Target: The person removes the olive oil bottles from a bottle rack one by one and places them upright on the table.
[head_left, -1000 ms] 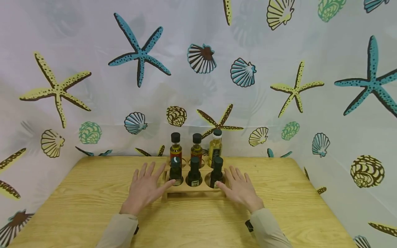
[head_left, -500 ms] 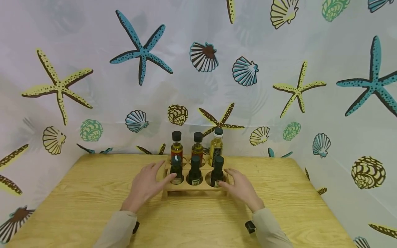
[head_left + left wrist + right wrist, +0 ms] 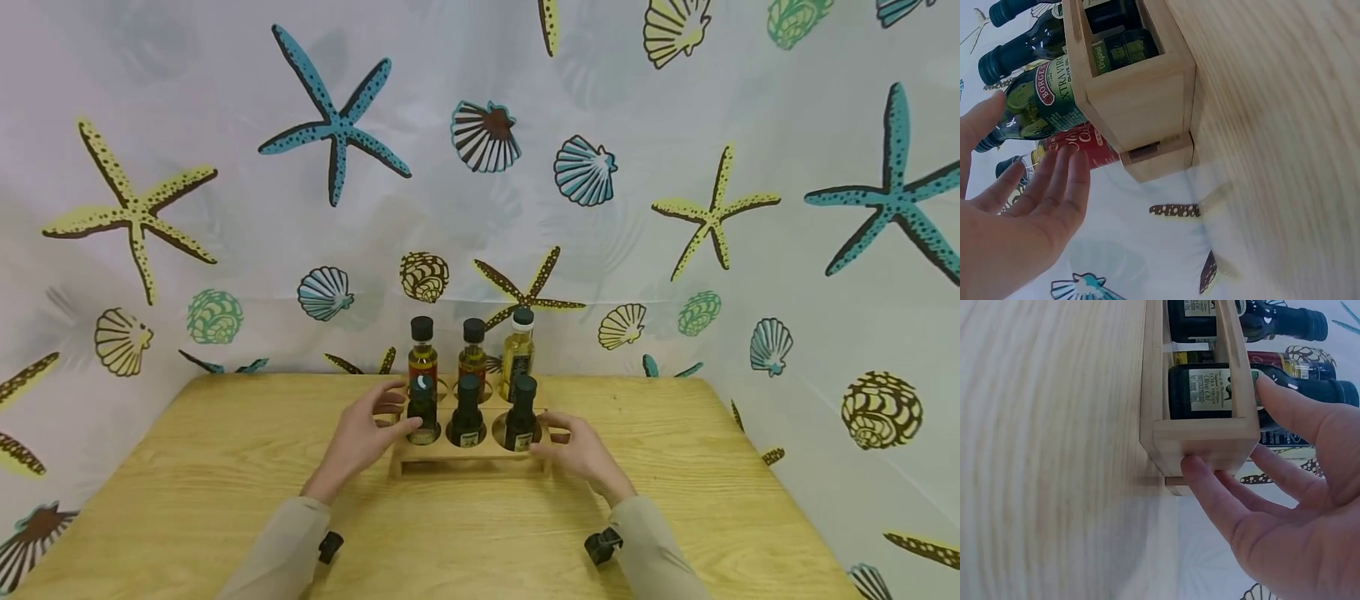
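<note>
Seashell and starfish curtain point(image 3: 225, 208) all around, light wooden table point(image 3: 225, 467) in the middle. A small wooden rack point(image 3: 465, 450) sits near the table's far edge, long axis running left to right, with six bottles point(image 3: 467, 410) standing upright in two rows, caps up. The left hand point(image 3: 360, 437) is at the rack's left end, fingers spread and relaxed, not gripping. The right hand point(image 3: 1272, 487) curls onto the right end, fingertips touching the wood and the thumb on the front right bottle point(image 3: 1210, 394).
</note>
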The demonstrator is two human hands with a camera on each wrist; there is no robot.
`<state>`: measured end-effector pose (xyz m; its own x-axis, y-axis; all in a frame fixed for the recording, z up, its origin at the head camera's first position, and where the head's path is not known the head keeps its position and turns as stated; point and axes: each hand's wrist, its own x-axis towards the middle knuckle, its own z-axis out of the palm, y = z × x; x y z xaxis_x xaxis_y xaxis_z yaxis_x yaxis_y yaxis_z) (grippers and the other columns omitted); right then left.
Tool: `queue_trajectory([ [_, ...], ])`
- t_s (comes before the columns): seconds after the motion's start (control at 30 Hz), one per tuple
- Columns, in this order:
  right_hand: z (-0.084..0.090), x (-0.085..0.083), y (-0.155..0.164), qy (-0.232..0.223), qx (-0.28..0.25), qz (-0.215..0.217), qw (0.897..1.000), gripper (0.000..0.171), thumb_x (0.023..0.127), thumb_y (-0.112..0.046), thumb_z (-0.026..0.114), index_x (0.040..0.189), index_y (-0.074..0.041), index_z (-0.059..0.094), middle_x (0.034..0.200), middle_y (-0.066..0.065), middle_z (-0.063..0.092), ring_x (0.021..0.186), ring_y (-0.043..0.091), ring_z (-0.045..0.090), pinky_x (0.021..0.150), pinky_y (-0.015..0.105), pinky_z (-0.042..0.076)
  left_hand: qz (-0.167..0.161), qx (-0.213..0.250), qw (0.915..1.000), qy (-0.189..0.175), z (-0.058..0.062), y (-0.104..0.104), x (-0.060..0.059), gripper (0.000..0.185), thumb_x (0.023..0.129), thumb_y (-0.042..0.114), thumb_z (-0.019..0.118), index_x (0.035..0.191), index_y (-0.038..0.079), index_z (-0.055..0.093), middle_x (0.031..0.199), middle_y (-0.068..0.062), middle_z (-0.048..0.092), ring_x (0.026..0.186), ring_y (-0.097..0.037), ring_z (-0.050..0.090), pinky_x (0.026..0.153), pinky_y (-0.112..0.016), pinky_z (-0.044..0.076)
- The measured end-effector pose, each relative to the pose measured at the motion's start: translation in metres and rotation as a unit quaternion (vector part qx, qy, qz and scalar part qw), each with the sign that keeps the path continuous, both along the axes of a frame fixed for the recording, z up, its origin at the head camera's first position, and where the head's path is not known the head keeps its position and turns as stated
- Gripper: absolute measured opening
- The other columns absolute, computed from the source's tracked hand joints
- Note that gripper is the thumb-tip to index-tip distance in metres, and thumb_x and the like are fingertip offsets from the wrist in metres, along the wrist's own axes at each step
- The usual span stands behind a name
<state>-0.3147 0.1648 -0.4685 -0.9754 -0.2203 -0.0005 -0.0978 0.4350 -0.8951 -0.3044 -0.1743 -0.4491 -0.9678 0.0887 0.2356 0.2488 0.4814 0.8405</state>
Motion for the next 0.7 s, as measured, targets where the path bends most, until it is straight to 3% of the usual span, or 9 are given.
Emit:
queue_trajectory([
  [0.13, -0.009, -0.003, 0.003, -0.021, -0.025, 0.004, 0.999, 0.057, 0.086, -0.018, 0.077, 0.139, -0.013, 0.056, 0.146, 0.015, 0.05, 0.127, 0.044, 0.051, 0.098, 0.051, 0.05, -0.019, 0.07, 0.997, -0.027, -0.004, 0.0, -0.001, 0.067, 0.087, 0.032, 0.076, 0.144, 0.018, 0.046, 0.134, -0.015, 0.058, 0.123, -0.036, 0.056, 0.097, -0.049, 0.051],
  [0.27, -0.017, -0.003, 0.008, -0.025, -0.033, 0.007, 0.999, 0.056, 0.086, -0.02, 0.077, 0.137, -0.013, 0.058, 0.145, 0.014, 0.051, 0.128, 0.042, 0.051, 0.099, 0.051, 0.05, -0.034, 0.11, 0.9927, -0.036, -0.006, 0.002, -0.001, 0.065, 0.088, 0.026, 0.076, 0.144, 0.017, 0.045, 0.137, -0.017, 0.055, 0.126, -0.036, 0.053, 0.099, -0.05, 0.05],
  [0.53, -0.022, -0.006, 0.013, -0.056, -0.058, -0.002, 0.997, 0.058, 0.083, -0.026, 0.08, 0.136, -0.02, 0.06, 0.145, 0.012, 0.051, 0.133, 0.038, 0.047, 0.09, 0.042, 0.056, -0.079, 0.137, 0.9875, 0.0, -0.005, 0.002, -0.005, 0.065, 0.09, 0.015, 0.073, 0.147, 0.017, 0.041, 0.14, -0.017, 0.05, 0.129, -0.036, 0.05, 0.108, -0.058, 0.039],
  [0.7, -0.017, -0.01, 0.011, -0.086, -0.096, -0.006, 0.992, 0.059, 0.082, -0.024, 0.081, 0.137, -0.02, 0.059, 0.147, 0.015, 0.048, 0.132, 0.037, 0.048, 0.084, 0.04, 0.058, -0.078, 0.136, 0.9876, -0.007, -0.001, 0.002, -0.009, 0.067, 0.089, 0.012, 0.073, 0.147, 0.019, 0.04, 0.138, -0.017, 0.05, 0.128, -0.037, 0.051, 0.107, -0.057, 0.04],
])
